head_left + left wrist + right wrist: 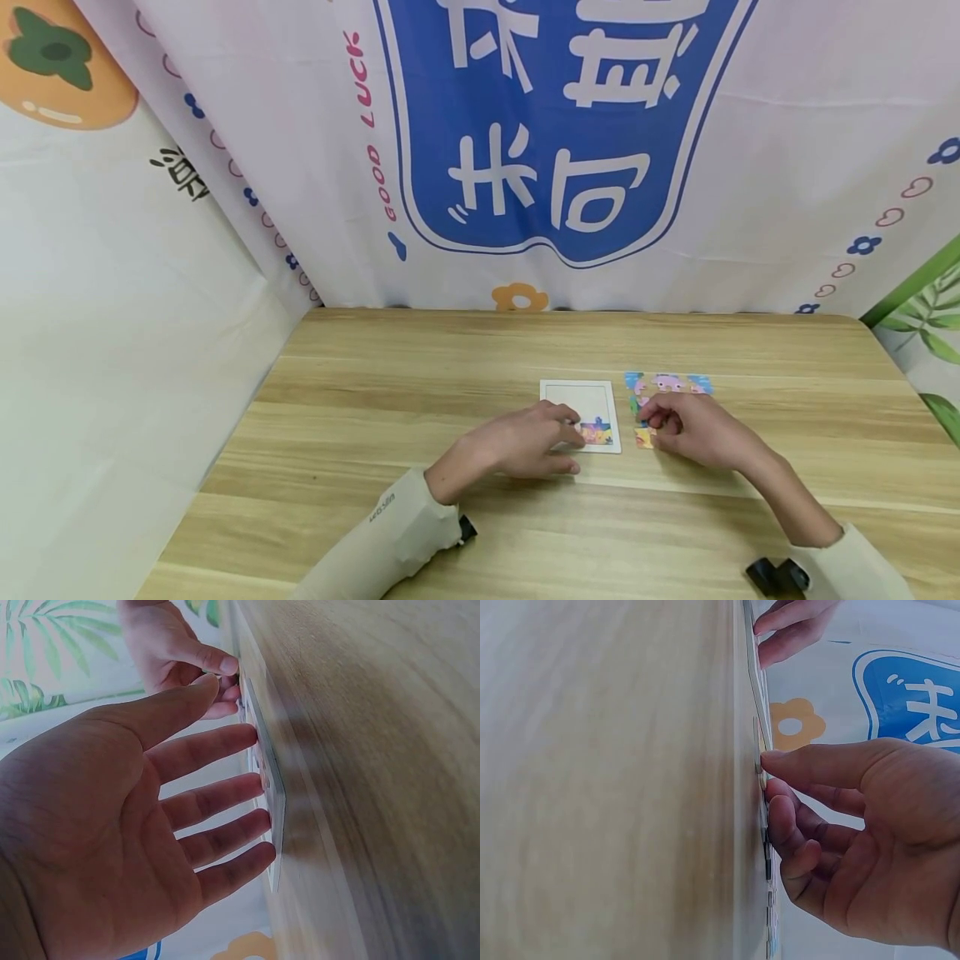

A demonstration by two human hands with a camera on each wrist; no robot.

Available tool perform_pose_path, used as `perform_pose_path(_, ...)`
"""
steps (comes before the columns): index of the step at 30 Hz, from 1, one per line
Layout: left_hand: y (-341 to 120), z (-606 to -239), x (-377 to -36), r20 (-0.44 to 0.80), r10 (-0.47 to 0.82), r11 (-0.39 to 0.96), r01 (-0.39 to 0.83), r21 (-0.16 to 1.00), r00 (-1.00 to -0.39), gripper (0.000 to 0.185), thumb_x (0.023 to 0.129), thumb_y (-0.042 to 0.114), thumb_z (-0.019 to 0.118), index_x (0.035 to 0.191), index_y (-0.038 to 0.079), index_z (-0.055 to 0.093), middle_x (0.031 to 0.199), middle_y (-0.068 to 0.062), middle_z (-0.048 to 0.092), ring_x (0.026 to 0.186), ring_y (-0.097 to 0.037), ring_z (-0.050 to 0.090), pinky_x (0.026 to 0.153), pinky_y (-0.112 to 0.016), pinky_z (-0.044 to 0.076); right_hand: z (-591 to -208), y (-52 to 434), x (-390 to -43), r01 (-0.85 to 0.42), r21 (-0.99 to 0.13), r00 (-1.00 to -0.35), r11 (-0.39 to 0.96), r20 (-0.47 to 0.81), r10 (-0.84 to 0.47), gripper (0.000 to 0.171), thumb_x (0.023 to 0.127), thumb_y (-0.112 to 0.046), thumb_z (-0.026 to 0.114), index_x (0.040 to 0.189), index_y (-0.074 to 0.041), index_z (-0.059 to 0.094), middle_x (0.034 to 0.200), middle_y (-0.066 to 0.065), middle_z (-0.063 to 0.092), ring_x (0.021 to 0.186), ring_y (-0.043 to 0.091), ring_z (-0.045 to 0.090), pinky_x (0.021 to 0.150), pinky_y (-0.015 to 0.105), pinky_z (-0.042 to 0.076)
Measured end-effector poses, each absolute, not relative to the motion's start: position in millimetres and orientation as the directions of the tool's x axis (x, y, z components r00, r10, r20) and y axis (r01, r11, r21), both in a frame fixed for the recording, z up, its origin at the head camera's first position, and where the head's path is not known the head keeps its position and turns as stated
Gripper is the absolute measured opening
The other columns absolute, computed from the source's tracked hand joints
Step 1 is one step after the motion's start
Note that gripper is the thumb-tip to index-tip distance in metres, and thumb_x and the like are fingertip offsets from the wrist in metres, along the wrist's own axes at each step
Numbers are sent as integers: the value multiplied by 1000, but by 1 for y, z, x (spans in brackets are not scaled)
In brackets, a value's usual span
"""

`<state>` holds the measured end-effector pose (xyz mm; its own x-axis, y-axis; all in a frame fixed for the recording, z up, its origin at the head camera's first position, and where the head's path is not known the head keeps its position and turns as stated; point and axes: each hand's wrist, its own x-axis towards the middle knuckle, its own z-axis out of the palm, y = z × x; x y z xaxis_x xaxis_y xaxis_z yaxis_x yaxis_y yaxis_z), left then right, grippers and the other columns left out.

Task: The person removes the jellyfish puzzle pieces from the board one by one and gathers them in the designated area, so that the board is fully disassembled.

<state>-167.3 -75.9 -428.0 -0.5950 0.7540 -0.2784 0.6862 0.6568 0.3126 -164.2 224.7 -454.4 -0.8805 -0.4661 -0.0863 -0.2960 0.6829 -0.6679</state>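
Observation:
A white puzzle tray lies flat on the wooden table, with a few joined colourful pieces in its lower right corner. My left hand rests its fingertips on the tray, fingers spread and nearly straight, covering its lower left part. Just right of the tray, my right hand pinches a yellow puzzle piece at the table surface, thumb and forefinger close together in the right wrist view. Beyond and partly under this hand lie several more pieces showing pink cartoon figures on blue.
The wood-grain table reaches back to a printed cloth with a blue emblem. Another pale cloth hangs along the left side. Black wrist devices sit at both sleeves.

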Motion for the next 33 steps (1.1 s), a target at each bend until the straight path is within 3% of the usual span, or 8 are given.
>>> perform_pose_path(18, -82, -424, -167, -274, 759, 650, 716, 255, -591, 43, 108, 43, 64, 147, 24, 68, 165, -3, 51, 154, -23, 46, 129, -39, 39, -444, 211, -166, -350, -662, -873, 663, -26, -487, 20, 93, -7, 83, 111, -7, 75, 99, -1, 71, 79, 3, 57, 69, 22, 51)
perform_pose_path(33, -105, -423, -158, -252, 763, 644, 729, 232, -595, 49, 109, 45, 62, 153, 22, 62, 165, -8, 50, 153, -25, 47, 127, -39, 42, -444, 173, -177, -377, -694, -829, 614, -44, -558, 20, 94, -1, 76, 113, -8, 75, 100, 1, 74, 80, 6, 59, 71, 23, 52)
